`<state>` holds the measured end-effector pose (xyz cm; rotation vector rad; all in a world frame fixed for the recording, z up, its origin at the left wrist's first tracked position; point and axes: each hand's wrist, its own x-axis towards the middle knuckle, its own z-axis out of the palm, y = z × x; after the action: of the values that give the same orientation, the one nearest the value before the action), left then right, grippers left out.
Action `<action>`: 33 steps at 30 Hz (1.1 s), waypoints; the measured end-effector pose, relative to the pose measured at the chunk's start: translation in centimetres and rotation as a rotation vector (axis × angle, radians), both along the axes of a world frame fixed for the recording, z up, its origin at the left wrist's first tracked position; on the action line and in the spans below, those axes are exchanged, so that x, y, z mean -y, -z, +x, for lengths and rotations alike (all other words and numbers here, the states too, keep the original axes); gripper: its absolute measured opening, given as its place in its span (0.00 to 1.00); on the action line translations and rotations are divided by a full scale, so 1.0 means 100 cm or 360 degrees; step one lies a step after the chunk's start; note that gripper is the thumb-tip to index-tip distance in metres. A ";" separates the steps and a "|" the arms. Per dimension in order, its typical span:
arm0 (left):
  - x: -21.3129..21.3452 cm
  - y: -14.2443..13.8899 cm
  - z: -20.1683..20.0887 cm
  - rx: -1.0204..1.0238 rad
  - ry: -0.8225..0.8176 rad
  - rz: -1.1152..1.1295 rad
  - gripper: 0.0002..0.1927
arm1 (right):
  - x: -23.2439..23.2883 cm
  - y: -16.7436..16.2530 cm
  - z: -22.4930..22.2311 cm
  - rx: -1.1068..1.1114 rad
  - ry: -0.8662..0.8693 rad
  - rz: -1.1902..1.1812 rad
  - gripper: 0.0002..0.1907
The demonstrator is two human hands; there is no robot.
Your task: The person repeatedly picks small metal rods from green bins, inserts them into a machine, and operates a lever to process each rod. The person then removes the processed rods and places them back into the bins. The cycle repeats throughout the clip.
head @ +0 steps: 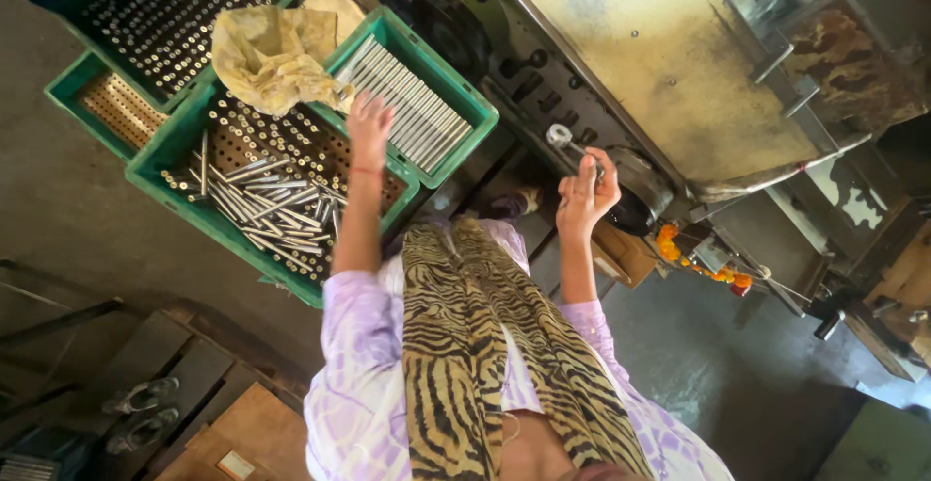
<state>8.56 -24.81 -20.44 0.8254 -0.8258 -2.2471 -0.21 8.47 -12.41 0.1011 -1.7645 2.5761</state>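
My left hand reaches out over the green crates, fingers apart, at the edge of the crate that holds a neat row of metal rods. I see nothing gripped in it. Just beside it, a larger green crate holds a loose pile of metal rods on a perforated plate. My right hand is closed around a metal lever with a round knob on the front of a worn machine.
A crumpled yellowish cloth lies over the crates. Two more green crates with perforated plates stand at the far left. Orange flowers hang on the machine. A pair of sandals lies on the floor at lower left.
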 end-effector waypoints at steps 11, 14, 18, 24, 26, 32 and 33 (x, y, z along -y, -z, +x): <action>0.012 0.015 0.133 0.1972 0.1205 -0.3050 0.07 | -0.041 0.026 0.017 0.0083 0.0031 0.0265 0.12; 0.016 0.019 0.119 0.2063 0.1480 -0.3036 0.10 | -0.045 0.026 0.020 0.0000 0.0067 0.0388 0.12; 0.010 0.017 0.103 0.2170 0.1815 -0.3207 0.12 | -0.049 0.026 0.022 -0.0019 0.0142 0.0509 0.11; 0.016 0.007 0.092 0.2124 0.2430 -0.2887 0.16 | -0.054 0.030 0.026 0.0000 0.0121 0.0573 0.12; 0.017 0.004 0.096 0.1975 0.2420 -0.2837 0.18 | -0.056 0.031 0.027 0.0035 0.0103 0.0476 0.13; 0.017 -0.002 0.095 0.1997 0.2807 -0.2757 0.30 | -0.059 0.031 0.032 0.0029 0.0085 0.0595 0.13; 0.018 -0.003 0.095 0.1983 0.2819 -0.2849 0.30 | -0.059 0.032 0.033 0.0025 0.0074 0.0610 0.13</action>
<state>18.11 -26.58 -20.15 -0.0994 2.2781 -0.0128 3.06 14.34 -15.61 0.0434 -2.2131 2.1807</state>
